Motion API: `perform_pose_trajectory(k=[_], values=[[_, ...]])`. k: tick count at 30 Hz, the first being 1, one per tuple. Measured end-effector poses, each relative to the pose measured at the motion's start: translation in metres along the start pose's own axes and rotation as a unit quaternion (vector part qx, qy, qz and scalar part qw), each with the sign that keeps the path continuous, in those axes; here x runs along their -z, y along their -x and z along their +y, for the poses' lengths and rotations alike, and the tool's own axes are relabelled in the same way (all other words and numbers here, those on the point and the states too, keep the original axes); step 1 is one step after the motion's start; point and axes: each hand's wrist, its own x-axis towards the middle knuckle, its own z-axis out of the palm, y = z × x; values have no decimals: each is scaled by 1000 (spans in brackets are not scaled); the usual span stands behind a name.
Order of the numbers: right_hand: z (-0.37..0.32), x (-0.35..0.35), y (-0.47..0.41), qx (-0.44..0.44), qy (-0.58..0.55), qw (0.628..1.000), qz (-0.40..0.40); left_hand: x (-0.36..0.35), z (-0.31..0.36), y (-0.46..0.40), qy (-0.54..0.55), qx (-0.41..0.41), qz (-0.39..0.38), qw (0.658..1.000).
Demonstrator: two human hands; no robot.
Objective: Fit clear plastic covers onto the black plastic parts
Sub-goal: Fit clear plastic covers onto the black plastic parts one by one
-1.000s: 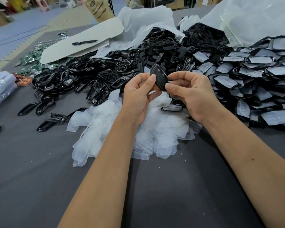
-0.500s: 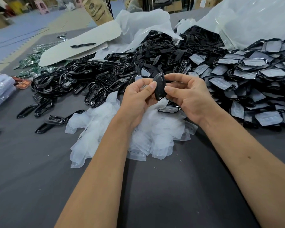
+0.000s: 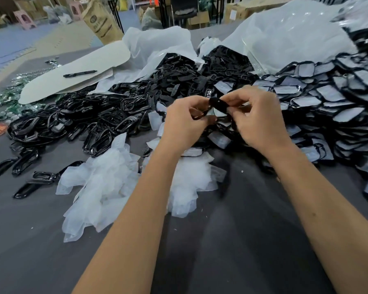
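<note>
Both hands meet above the table's middle around one small black plastic part (image 3: 218, 103). My left hand (image 3: 184, 122) pinches its left end, and my right hand (image 3: 257, 117) grips its right side, fingers curled over it. A pale clear cover (image 3: 218, 112) shows just under the part between the thumbs; how far it sits on the part is blurred. Below my wrists lies a heap of clear plastic covers (image 3: 106, 187). Bare black parts (image 3: 98, 117) are piled to the left, and covered black parts (image 3: 327, 96) are stacked to the right.
The grey table (image 3: 232, 240) carries everything. A white oval board (image 3: 77, 75) with a black pen (image 3: 80, 73) lies at back left, beside green items (image 3: 6, 96). Large plastic bags (image 3: 285, 39) rise at the back. Loose black parts (image 3: 26, 164) are scattered at left.
The black part stood upright between my fingers earlier; now it lies flatter and both hands have closed in over it. The view has tilted and shifted slightly.
</note>
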Motion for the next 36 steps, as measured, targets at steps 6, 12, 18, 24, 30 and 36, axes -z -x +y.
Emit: perform_pose_trajectory(k=[6, 12, 18, 24, 30, 36], values=[[38, 47, -26, -23, 222, 974, 47, -63, 43, -36, -143, -96, -17, 985], [35, 58, -42, -55, 325, 940, -84, -95, 68, -44, -248, -71, -54, 965], [17, 50, -45, -70, 277, 956, -62, -75, 65, -31, -170, -62, -19, 983], [-24, -5, -32, -20, 202, 973, -109, -29, 32, -6, -205, -28, 63, 976], [-51, -74, -24, 43, 201, 955, -216, 45, -17, 28, -228, 62, 166, 957], [-86, -121, -20, 124, 187, 928, -297, 94, -65, 44, -323, 205, 209, 900]])
